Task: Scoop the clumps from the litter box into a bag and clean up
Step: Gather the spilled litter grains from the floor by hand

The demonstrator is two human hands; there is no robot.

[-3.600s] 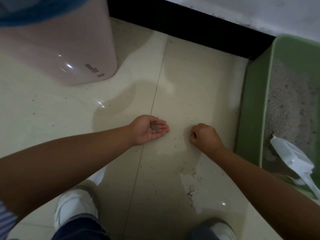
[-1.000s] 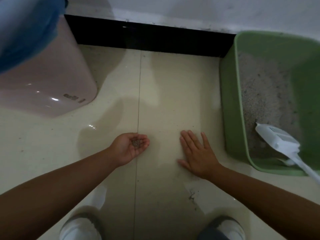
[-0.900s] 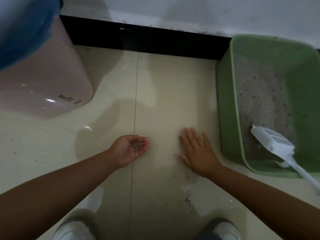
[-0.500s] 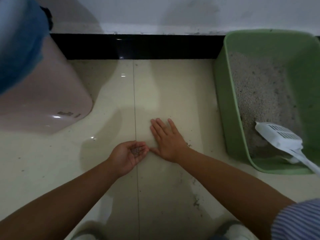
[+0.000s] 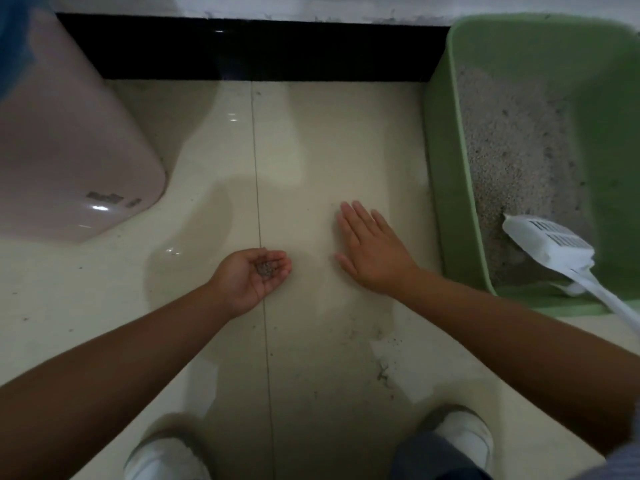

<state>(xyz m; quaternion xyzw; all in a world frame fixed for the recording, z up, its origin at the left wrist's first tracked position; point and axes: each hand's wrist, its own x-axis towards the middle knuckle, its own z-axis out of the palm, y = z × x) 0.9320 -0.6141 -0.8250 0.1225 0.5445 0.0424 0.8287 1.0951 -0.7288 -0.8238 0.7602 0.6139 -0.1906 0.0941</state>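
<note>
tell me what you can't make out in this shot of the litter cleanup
All in the head view:
- Bag: none in the frame.
- Scoop: its handle end runs off the right edge.
- Pink bin: its top is cut off by the upper left edge.
- Grains in the cupped left hand: too small to count.
- Floor under the flat right hand: hidden by the palm.
- Litter box: clumps too blurred to tell.

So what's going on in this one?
A person is picking spilled litter off the floor by hand. The left hand is cupped, palm up, holding a few grains. The right hand lies flat on the tile beside the litter box. The scoop rests inside the box.
</note>
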